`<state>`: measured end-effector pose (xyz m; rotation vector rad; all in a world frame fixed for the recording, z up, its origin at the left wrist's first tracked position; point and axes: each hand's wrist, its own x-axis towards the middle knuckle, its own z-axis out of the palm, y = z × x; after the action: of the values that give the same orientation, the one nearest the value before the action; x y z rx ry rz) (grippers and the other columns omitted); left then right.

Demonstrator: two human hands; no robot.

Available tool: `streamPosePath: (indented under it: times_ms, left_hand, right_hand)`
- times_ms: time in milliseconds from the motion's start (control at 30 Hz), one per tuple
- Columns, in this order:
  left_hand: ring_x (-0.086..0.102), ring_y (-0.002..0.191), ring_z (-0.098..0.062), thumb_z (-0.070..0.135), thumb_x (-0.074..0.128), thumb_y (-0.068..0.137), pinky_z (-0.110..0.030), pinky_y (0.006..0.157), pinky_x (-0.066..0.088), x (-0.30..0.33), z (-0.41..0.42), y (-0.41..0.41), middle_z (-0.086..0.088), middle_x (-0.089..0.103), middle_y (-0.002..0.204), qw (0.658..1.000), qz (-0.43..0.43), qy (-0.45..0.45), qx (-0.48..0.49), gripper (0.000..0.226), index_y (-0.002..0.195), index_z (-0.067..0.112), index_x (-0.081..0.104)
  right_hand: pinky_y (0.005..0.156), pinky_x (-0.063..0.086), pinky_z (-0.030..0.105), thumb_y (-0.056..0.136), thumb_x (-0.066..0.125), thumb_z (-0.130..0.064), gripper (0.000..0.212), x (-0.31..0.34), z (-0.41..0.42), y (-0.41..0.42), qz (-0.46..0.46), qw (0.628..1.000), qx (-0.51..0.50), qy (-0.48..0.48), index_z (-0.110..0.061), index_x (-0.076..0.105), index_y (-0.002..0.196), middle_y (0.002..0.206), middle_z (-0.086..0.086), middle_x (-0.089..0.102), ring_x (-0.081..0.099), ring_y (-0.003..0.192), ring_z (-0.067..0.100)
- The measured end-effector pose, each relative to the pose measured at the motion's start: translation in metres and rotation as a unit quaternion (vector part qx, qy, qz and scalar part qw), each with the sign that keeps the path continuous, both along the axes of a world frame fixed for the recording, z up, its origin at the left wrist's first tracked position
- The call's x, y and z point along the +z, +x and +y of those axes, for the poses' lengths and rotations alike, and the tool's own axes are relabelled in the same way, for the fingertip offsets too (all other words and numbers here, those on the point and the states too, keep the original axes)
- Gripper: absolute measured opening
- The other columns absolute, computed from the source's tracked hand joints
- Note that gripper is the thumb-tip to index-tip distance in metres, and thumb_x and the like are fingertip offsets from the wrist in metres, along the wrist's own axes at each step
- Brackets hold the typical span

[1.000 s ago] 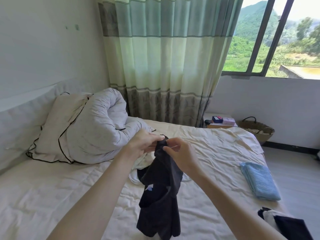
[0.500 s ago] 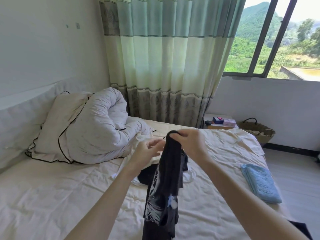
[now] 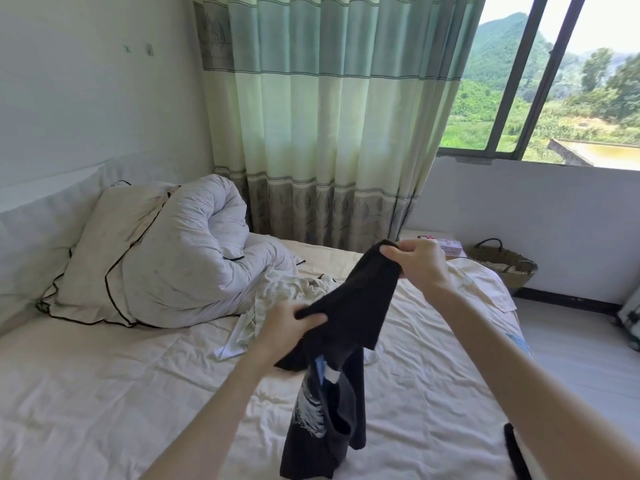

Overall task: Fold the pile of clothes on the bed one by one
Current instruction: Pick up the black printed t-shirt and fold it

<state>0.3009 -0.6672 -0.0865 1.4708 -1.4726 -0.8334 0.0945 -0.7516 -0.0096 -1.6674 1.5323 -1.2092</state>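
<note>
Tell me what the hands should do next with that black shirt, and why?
Probably pull the hands apart to spread the black printed shirt flat. The right hand pinches one top edge and the left hand grips another part lower down, but the cloth between them is bunched and the rest hangs twisted over the cream bed sheet. It seems to need opening out before any fold.

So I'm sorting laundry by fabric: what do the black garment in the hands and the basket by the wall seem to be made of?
The black garment looks like soft matte knit, probably cotton jersey: it drapes limply, shows no sheen, and carries a pale, cracked-looking print. The fibre itself cannot be told. The basket looks woven from straw or similar plant fibre, tan and dull, with dark looped handles.
</note>
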Motion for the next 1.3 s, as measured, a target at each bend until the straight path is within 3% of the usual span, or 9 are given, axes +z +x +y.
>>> streamPosePath:
  times_ms: [200, 300, 400, 567, 733, 833, 933, 1067, 1300]
  left_hand:
    - [0.066, 0.074, -0.011, 0.020, 0.076, 0.079, -0.024, 0.075, 0.052, 0.057, -0.015, 0.002, 0.000, 0.070, 0.075, 0.999, -0.041, -0.016, -0.029, 0.010, 0.074, 0.016, 0.068]
    - [0.068, 0.078, -0.014, 0.015, 0.071, 0.082, -0.025, 0.077, 0.055, 0.069, -0.011, -0.006, -0.004, 0.072, 0.081, 0.997, 0.003, 0.004, -0.071, 0.002, 0.083, 0.013, 0.070]
    - [0.068, 0.090, -0.017, 0.007, 0.067, 0.085, -0.027, 0.085, 0.054, 0.066, -0.001, -0.003, -0.009, 0.071, 0.095, 0.993, 0.074, 0.028, -0.092, 0.015, 0.100, 0.008, 0.066]
    - [0.062, 0.073, -0.004, 0.010, 0.068, 0.084, -0.015, 0.070, 0.048, 0.024, 0.024, -0.003, 0.002, 0.070, 0.083, 0.992, 0.030, 0.056, -0.109, 0.013, 0.097, 0.009, 0.069]
    - [0.058, 0.070, -0.018, 0.014, 0.070, 0.082, -0.031, 0.074, 0.046, -0.025, 0.033, -0.008, -0.007, 0.063, 0.071, 0.995, -0.004, 0.094, -0.045, 0.014, 0.073, 0.003, 0.065]
    - [0.065, 0.084, -0.023, 0.017, 0.063, 0.088, -0.038, 0.082, 0.051, -0.030, 0.028, -0.001, -0.007, 0.068, 0.083, 0.995, -0.071, 0.076, -0.004, 0.009, 0.085, 0.008, 0.065]
    - [0.063, 0.077, -0.027, 0.016, 0.052, 0.096, -0.043, 0.072, 0.054, -0.011, 0.019, 0.012, -0.012, 0.064, 0.083, 0.999, 0.001, 0.048, 0.021, 0.009, 0.091, 0.009, 0.055]
    - [0.048, 0.066, -0.016, 0.018, 0.041, 0.100, -0.029, 0.062, 0.041, 0.024, 0.000, 0.030, -0.002, 0.052, 0.074, 0.996, 0.014, -0.021, 0.090, 0.011, 0.098, 0.009, 0.047]
    - [0.049, 0.055, -0.001, 0.025, 0.058, 0.092, -0.021, 0.060, 0.038, 0.052, 0.004, 0.049, 0.009, 0.056, 0.058, 0.994, -0.102, -0.013, -0.022, 0.011, 0.087, 0.018, 0.052]
  right_hand:
    - [0.079, 0.036, 0.011, 0.081, 0.073, -0.026, 0.039, -0.025, 0.025, 0.004, 0.149, 0.981, 0.125, -0.025, -0.023, 0.062, 0.117, 0.104, -0.010, 0.056, 0.052, 0.098, 0.008]
    - [0.079, 0.041, 0.014, 0.083, 0.070, -0.018, 0.016, -0.029, 0.036, 0.023, 0.116, 0.964, 0.241, -0.005, -0.030, 0.067, 0.094, 0.091, -0.018, 0.064, 0.059, 0.088, 0.001]
    - [0.067, 0.048, 0.017, 0.084, 0.068, -0.007, 0.022, -0.027, 0.036, 0.026, 0.016, 0.977, 0.213, 0.007, -0.024, 0.064, 0.072, 0.067, -0.013, 0.064, 0.060, 0.067, 0.003]
    - [0.066, 0.050, 0.015, 0.081, 0.067, 0.000, 0.020, -0.010, 0.037, 0.027, 0.007, 0.973, 0.227, 0.038, -0.019, 0.069, 0.073, 0.068, -0.008, 0.068, 0.062, 0.064, -0.001]
    - [0.081, 0.053, 0.037, 0.081, 0.066, -0.001, 0.013, 0.011, 0.034, 0.021, -0.080, 0.974, 0.191, 0.095, -0.012, 0.071, 0.076, 0.080, 0.011, 0.067, 0.063, 0.080, 0.020]
    - [0.078, 0.052, 0.033, 0.081, 0.065, 0.000, 0.016, 0.017, 0.029, 0.007, -0.073, 0.978, 0.179, 0.085, -0.013, 0.070, 0.074, 0.076, 0.008, 0.067, 0.063, 0.079, 0.021]
    - [0.081, 0.051, 0.034, 0.082, 0.061, 0.004, 0.023, 0.012, 0.027, -0.007, -0.066, 0.979, 0.180, 0.071, -0.015, 0.072, 0.075, 0.076, 0.007, 0.067, 0.062, 0.082, 0.022]
    - [0.099, 0.046, 0.045, 0.083, 0.064, -0.009, 0.020, 0.004, 0.029, -0.026, -0.022, 0.971, 0.219, 0.092, -0.025, 0.077, 0.083, 0.094, 0.006, 0.073, 0.065, 0.100, 0.027]
    - [0.077, 0.047, 0.026, 0.078, 0.076, -0.023, 0.003, 0.013, 0.028, -0.034, 0.016, 0.983, 0.183, 0.026, -0.024, 0.073, 0.078, 0.087, -0.004, 0.066, 0.062, 0.083, 0.013]
